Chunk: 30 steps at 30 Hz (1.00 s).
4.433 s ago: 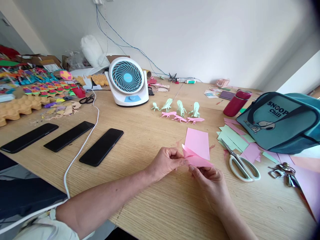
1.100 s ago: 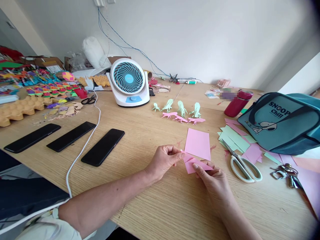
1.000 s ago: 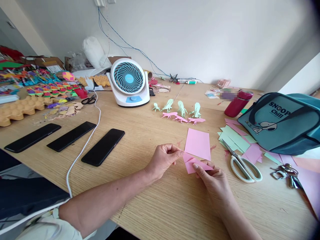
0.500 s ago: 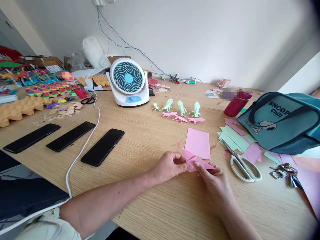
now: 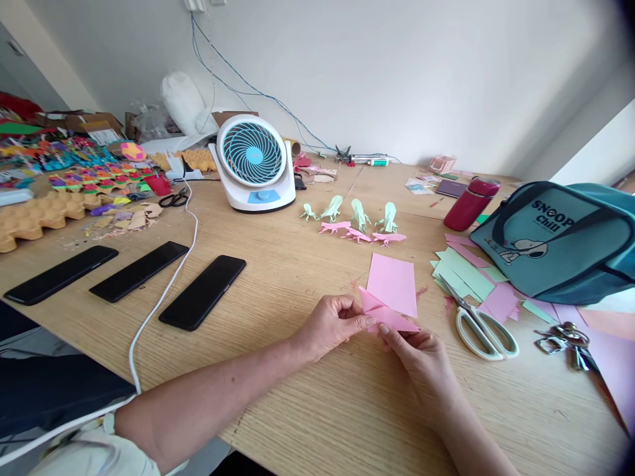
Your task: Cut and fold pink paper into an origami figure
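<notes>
The left hand (image 5: 328, 328) has moved its pinching grip from the upper corner to the near edge of the creased, pointed pink paper (image 5: 389, 318), which the right hand (image 5: 423, 357) also pinches over the tabletop (image 5: 282, 277).

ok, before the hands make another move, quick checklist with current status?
1. Left hand gripping the folded pink paper: ok, thumb and fingers pinch it at its left end.
2. Right hand on the same piece: ok, thumb at its near edge.
3. Flat pink sheet fully visible: not ok, the folded piece hides its near left corner.
4. Scissors apart from the fingers: ok, lying to the right of the right hand.
5. Green paper figures untouched by the hands: ok, they stand farther back.
6. Fold edges lined up: cannot tell, too small and partly behind the fingers.
</notes>
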Each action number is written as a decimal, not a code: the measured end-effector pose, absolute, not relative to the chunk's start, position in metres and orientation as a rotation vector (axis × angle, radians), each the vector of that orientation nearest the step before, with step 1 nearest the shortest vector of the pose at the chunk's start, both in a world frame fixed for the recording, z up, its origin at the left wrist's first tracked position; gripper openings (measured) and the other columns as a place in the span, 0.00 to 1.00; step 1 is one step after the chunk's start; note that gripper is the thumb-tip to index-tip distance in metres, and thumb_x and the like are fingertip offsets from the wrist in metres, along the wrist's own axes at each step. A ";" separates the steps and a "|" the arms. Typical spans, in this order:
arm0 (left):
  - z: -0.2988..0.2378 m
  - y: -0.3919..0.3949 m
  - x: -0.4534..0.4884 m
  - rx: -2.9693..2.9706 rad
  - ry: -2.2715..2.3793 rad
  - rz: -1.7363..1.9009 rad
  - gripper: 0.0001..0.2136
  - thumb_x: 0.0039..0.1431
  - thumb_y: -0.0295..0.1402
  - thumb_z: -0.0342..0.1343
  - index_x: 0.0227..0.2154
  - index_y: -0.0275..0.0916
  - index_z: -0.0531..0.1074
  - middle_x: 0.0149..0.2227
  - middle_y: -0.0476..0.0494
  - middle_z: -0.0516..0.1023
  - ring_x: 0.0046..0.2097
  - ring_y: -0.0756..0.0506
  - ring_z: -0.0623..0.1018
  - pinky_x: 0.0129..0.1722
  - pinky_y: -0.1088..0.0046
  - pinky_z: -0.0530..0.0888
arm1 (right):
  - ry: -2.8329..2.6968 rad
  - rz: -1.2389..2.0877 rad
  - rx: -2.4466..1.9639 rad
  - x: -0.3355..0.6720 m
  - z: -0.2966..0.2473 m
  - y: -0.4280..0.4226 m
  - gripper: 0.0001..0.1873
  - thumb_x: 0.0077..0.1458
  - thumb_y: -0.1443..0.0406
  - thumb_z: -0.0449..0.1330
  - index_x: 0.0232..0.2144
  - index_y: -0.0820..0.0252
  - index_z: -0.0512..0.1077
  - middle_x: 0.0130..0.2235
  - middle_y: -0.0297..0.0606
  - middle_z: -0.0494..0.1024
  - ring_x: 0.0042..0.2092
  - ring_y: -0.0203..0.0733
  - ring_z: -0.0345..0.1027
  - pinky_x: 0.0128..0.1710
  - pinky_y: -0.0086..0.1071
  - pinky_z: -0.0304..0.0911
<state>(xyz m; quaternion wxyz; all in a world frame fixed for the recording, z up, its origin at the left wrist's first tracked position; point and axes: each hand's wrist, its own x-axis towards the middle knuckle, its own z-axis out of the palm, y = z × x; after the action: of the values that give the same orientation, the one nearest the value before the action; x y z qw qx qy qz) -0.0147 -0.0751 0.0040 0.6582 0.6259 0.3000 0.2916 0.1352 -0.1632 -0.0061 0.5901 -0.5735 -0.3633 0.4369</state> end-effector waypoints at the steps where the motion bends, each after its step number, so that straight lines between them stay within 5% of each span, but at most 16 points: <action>1: 0.005 -0.075 -0.015 1.408 0.679 0.665 0.18 0.50 0.45 0.65 0.23 0.34 0.70 0.20 0.55 0.62 0.23 0.55 0.58 0.23 0.77 0.54 | -0.871 1.024 -1.345 0.135 -0.006 -0.164 0.18 0.41 0.53 0.72 0.18 0.60 0.74 0.24 0.36 0.74 0.29 0.38 0.63 0.29 0.31 0.57; 9: 0.007 -0.076 -0.014 1.330 0.608 0.731 0.14 0.49 0.42 0.67 0.26 0.33 0.77 0.26 0.48 0.74 0.31 0.52 0.70 0.34 0.75 0.65 | -0.980 1.024 -1.334 0.134 -0.007 -0.163 0.17 0.44 0.54 0.71 0.19 0.59 0.72 0.23 0.33 0.71 0.27 0.36 0.59 0.25 0.29 0.54; 15: 0.005 -0.075 -0.014 1.356 0.611 0.767 0.16 0.49 0.45 0.66 0.27 0.34 0.78 0.26 0.49 0.73 0.30 0.52 0.69 0.32 0.76 0.65 | -1.059 0.976 -1.362 0.137 -0.008 -0.166 0.20 0.55 0.52 0.63 0.20 0.59 0.73 0.24 0.35 0.73 0.30 0.39 0.63 0.32 0.31 0.58; 30: 0.008 -0.077 -0.016 1.405 0.679 0.783 0.17 0.54 0.45 0.61 0.23 0.34 0.69 0.23 0.52 0.66 0.28 0.53 0.64 0.29 0.76 0.62 | -1.063 1.063 -1.304 0.132 -0.004 -0.165 0.19 0.51 0.52 0.66 0.21 0.59 0.70 0.22 0.32 0.67 0.27 0.35 0.55 0.25 0.28 0.50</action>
<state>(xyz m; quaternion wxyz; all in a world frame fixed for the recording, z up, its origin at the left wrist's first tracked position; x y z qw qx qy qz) -0.0161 -0.0765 0.0079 0.6425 0.6166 0.2982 0.3437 0.1318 -0.1654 -0.0039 0.5447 -0.5495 -0.4481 0.4479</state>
